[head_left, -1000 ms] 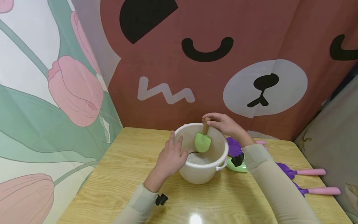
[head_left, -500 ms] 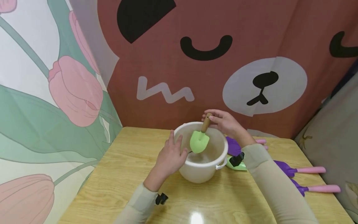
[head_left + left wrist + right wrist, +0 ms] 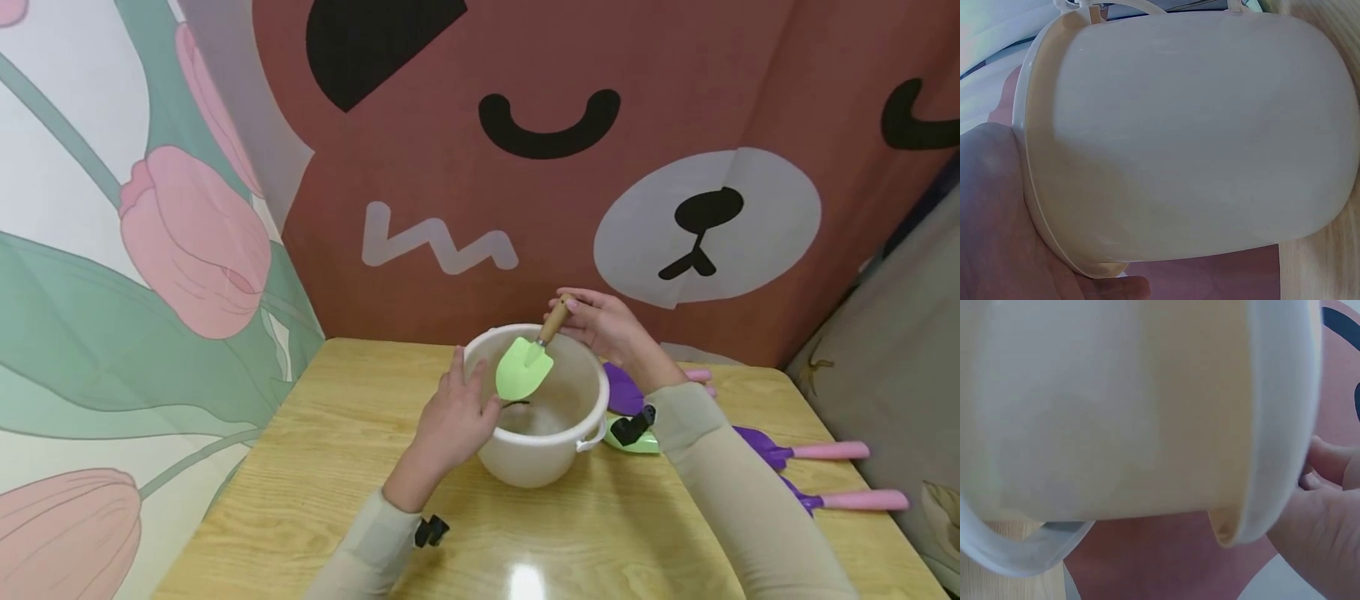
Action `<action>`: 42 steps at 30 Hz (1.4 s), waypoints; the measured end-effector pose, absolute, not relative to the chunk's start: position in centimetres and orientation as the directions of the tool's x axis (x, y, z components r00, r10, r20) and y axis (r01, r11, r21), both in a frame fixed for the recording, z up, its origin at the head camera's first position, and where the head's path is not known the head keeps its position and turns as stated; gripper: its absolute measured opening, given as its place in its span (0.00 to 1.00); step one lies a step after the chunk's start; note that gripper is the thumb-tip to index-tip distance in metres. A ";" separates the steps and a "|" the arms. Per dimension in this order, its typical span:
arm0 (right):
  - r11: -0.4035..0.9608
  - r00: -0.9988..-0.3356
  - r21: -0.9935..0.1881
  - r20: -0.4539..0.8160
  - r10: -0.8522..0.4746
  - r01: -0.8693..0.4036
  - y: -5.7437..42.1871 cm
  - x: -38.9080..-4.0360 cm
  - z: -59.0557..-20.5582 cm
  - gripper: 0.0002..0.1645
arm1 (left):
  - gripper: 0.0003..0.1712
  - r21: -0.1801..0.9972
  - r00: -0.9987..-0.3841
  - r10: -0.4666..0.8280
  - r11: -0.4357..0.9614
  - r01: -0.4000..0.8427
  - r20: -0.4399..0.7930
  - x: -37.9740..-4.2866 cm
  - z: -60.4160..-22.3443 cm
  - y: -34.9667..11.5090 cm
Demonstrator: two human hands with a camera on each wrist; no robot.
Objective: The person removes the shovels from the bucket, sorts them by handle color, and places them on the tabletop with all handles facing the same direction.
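A white bucket stands upright on the wooden table. My left hand rests over its near left rim with fingers extended and spread; in the left wrist view the palm lies against the rim. At the far right rim, my right hand pinches the wooden handle of a small hand trowel with a light green blade. The blade hangs over the bucket's mouth, tilted down to the left. The right wrist view shows mostly the bucket's side, which hides the trowel.
Right of the bucket lie a purple tool, a light green piece and two purple shovels with pink handles, partly behind the right sleeve. A printed cloth hangs behind the table. The bucket's handle hangs at its side.
My right hand has lifted the trowel slightly and tipped it, so the blade has swung left and up out of the bucket's inside. The left hand stays on the rim.
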State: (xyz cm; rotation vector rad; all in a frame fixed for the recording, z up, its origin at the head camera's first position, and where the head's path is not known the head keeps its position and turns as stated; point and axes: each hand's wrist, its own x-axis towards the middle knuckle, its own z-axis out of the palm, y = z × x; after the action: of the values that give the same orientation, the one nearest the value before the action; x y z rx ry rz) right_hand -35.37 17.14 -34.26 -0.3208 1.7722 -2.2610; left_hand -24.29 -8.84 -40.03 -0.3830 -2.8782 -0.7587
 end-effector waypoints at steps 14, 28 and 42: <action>-0.328 -0.961 -0.939 -0.008 -0.277 0.102 17.7 -33.8 -33.5 0.10 | 0.38 0.481 -0.957 0.215 0.829 0.285 0.196 -24.1 -39.9 -8.8; -0.490 -0.985 -0.864 -0.035 -0.169 0.115 19.5 -31.6 -32.6 0.13 | 0.39 0.472 -0.956 0.221 0.834 0.287 0.191 -24.1 -39.7 -9.0; -0.675 -0.986 -0.725 -0.034 -0.166 0.138 22.1 -28.8 -32.3 0.15 | 0.39 0.459 -0.954 0.221 0.839 0.291 0.202 -24.1 -39.9 -9.0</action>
State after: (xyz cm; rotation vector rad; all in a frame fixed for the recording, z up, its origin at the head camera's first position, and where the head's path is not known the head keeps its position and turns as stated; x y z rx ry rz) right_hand -28.85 22.09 -32.35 -0.0518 1.1784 -2.7316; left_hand -24.08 -9.04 -39.85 -0.4030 -2.8769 -0.7512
